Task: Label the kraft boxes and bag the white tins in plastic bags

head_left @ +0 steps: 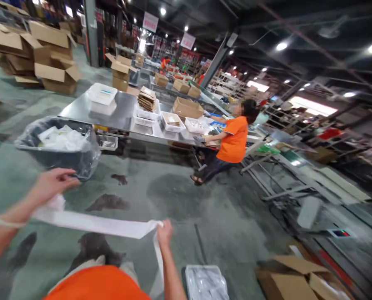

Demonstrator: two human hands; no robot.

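Observation:
A long white strip [111, 226], like paper or thin cloth, stretches between my hands above the floor. My right hand [165, 234] is closed around it, and a loose length hangs down beside that forearm. On the other side, my left hand [55, 183] has its fingers curled together. The strip's crumpled end lies against the underside of this hand, partly hidden by the palm and wrist. Just beyond my left hand stands a grey bin [56, 158] lined with clear plastic, with crumpled white material inside.
A metal table [121, 110] ahead carries white trays, stacked brown cardboard pieces and a carton [187, 108]. A person in an orange shirt [234, 141] works at its right end. Open cartons [292, 285] and a plastic-covered tray [206, 281] lie near me, lower right.

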